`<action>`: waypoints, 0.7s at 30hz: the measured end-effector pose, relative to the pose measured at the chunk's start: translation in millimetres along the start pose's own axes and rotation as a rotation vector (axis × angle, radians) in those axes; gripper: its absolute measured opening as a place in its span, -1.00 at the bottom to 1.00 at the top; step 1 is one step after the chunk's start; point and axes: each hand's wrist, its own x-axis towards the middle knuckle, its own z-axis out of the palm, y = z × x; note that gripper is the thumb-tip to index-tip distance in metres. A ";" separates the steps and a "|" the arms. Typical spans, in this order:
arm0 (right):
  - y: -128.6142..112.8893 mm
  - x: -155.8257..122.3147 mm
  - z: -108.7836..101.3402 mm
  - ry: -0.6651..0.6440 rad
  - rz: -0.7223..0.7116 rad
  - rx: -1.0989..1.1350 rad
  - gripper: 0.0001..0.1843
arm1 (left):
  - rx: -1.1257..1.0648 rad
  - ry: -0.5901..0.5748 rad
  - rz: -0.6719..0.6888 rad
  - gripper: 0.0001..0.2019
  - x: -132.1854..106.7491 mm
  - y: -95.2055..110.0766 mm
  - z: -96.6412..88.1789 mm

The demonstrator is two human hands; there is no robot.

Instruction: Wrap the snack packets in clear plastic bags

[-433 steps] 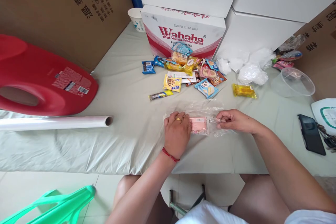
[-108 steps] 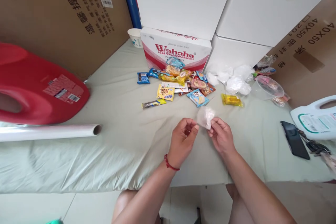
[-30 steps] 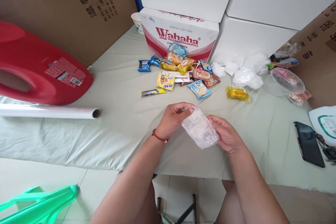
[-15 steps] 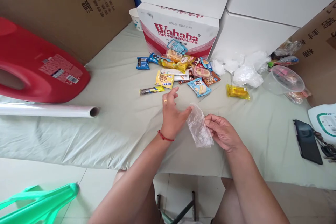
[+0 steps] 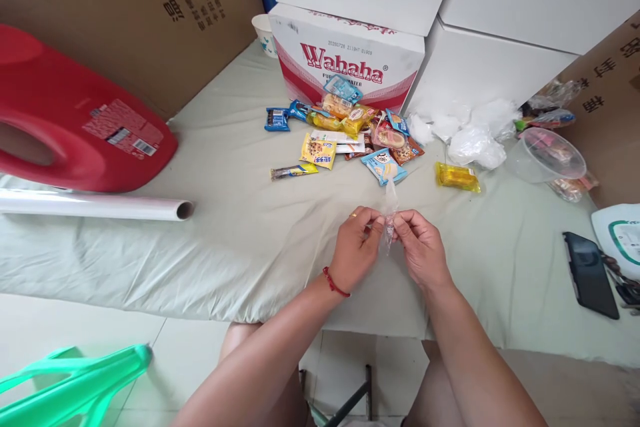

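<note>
Both my hands meet over the middle of the cloth-covered table point(image 5: 225, 253). My left hand point(image 5: 356, 247), with a ring and a red wrist cord, and my right hand point(image 5: 419, 248) each pinch a thin piece of clear plastic film point(image 5: 389, 213) that stands up narrow between the fingertips. Just beyond the hands lies a pile of small snack packets point(image 5: 350, 133), with a light blue packet point(image 5: 384, 165) nearest and a yellow packet point(image 5: 457, 177) off to the right.
A roll of clear film point(image 5: 95, 205) and a red plastic jug point(image 5: 75, 127) lie at the left. A Wahaha carton point(image 5: 345, 60), white boxes and crumpled plastic point(image 5: 475, 140) stand behind. A clear bowl point(image 5: 553, 157) and a black phone point(image 5: 590, 273) sit right. A green chair point(image 5: 75, 380) is below left.
The plastic film was held spread out in my right hand; now both hands pinch it together, gathered narrow and upright, a little farther from me.
</note>
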 end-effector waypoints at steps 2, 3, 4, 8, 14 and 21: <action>-1.0 0.2 0.1 0.011 0.005 -0.003 -0.72 | -0.007 0.044 -0.019 -0.77 0.9 0.1 -2.5; -1.9 0.4 0.2 0.021 0.015 0.011 -0.72 | -0.030 0.058 -0.053 -0.77 1.4 0.2 -3.7; -3.0 0.8 0.2 0.036 0.029 0.034 -0.72 | -0.061 0.072 -0.094 -0.76 2.1 0.2 -4.9; -9.5 3.6 -1.7 0.128 0.106 0.142 -0.71 | -0.264 0.156 -0.238 -0.76 9.2 -2.3 -10.1; -15.2 9.8 -13.2 0.230 0.147 0.177 -0.74 | -0.484 0.308 -0.320 -0.71 22.3 -9.5 -18.2; -5.6 8.7 -19.9 0.371 -0.016 -0.203 -0.84 | -0.490 0.264 -0.323 -0.58 21.8 -12.9 -18.9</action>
